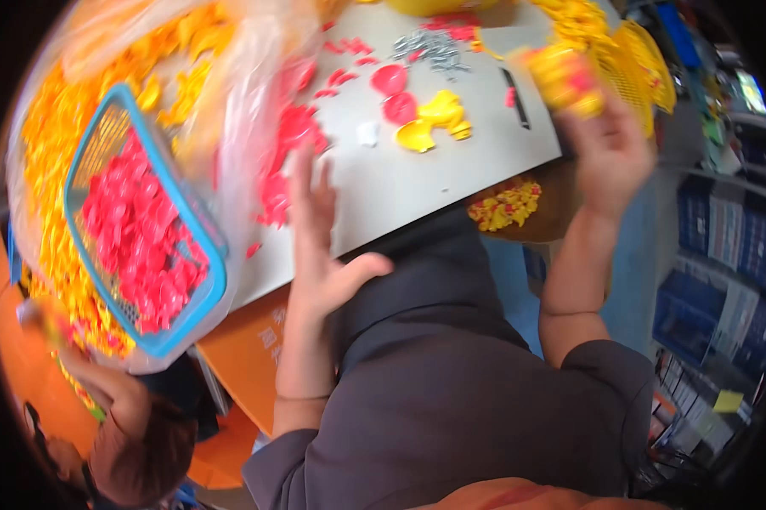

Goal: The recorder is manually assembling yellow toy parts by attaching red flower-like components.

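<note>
My left hand [319, 242] hovers by the table's near edge with its fingers stretched out and the thumb apart, holding nothing. Raised over the table's right end, my right hand [610, 157] grips a yellow and pink plastic piece [563, 78], smeared by motion. On the white table [476, 166] between the hands lie yellow plastic parts [434, 121], one shaped like a shallow cup. Two round pink cups [391, 81] sit just behind them. A small white piece [367, 133] is beside these, and a slim black tool [515, 98] lies farther right.
A blue-rimmed basket [215, 289] of pink parts stands left among many yellow parts [47, 170] and clear plastic sheeting [243, 110]. Grey screw-like pieces [434, 49] are piled at the back. Yellow-red pieces [506, 206] fill a container below the table. Another person [136, 433] works at lower left.
</note>
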### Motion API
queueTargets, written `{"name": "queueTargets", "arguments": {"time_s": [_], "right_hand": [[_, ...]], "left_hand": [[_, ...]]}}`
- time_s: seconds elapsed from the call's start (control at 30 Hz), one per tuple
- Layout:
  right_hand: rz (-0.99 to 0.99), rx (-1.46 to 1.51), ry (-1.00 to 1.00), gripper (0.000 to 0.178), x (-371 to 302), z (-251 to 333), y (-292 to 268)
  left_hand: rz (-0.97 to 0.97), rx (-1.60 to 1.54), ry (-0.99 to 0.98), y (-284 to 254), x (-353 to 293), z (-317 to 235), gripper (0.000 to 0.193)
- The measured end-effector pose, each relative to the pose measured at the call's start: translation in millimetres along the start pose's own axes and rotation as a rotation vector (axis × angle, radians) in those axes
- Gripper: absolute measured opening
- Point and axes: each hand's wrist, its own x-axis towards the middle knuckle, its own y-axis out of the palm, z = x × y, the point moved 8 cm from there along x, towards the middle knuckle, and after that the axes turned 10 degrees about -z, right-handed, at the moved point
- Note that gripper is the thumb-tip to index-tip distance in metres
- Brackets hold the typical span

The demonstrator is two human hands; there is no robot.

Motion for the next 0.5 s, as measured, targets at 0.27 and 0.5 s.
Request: {"name": "queueTargets", "arguments": {"time_s": [0.27, 0.5], "right_hand": [[-0.360, -0.608, -0.022, 0.036, 109.5, -82.2, -117.0], [0.345, -0.972, 0.032, 0.042, 132.1, -242.7, -119.3]], "left_hand": [[-0.142, 0.005, -0.056, -22.2, -2.6, -17.5, 0.124], [-0.031, 0.131, -0.004, -38.4, -13.7, -31.8, 0.077]]}}
